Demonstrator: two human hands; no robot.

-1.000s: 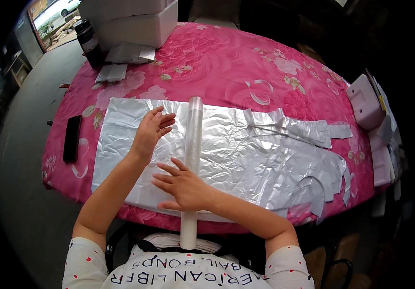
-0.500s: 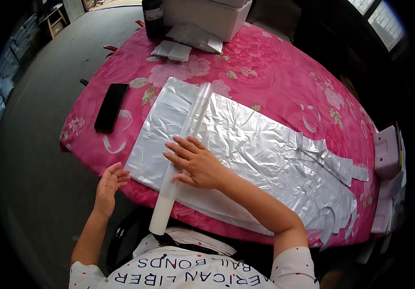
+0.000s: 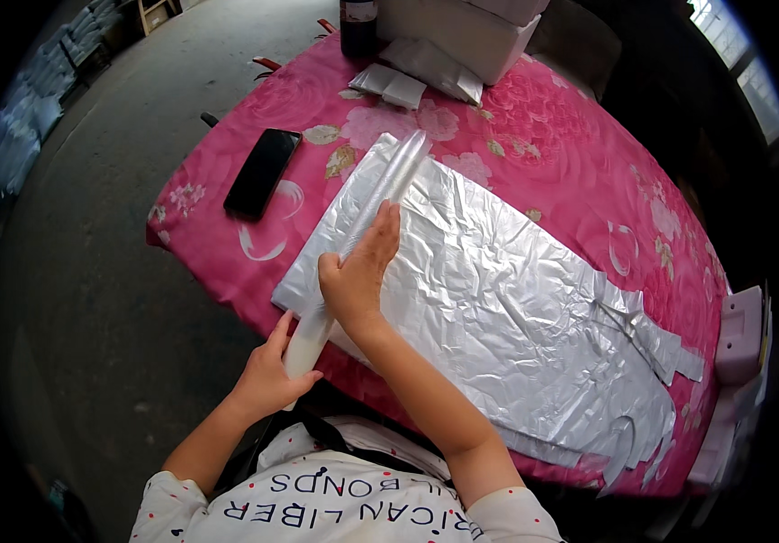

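Observation:
A white tube (image 3: 309, 335) wrapped in clear plastic film lies slantwise across a stack of silvery, thin plastic bags (image 3: 489, 290). My left hand (image 3: 272, 376) closes round the tube's near end, its thumb on the near side. Farther up, my right hand (image 3: 362, 267) straddles the tube, thumb to the left and fingers held together on the right. Its palm hides part of the tube. The film is smooth and flat left of the tube; to the right it is wrinkled, with loose strips at the far right end.
A pink flowered cloth (image 3: 218, 244) covers the table. A black phone (image 3: 263, 174) lies left of the bags. Folded clear packets (image 3: 389, 85), a dark bottle (image 3: 359, 27) and a white foam box (image 3: 453, 36) stand at the back. Pale pink containers (image 3: 739, 335) are at the right edge.
My left hand has come from beside the table onto the tube's near end. My right hand has turned from lying spread across the tube to gripping along it. Less film shows left of the tube.

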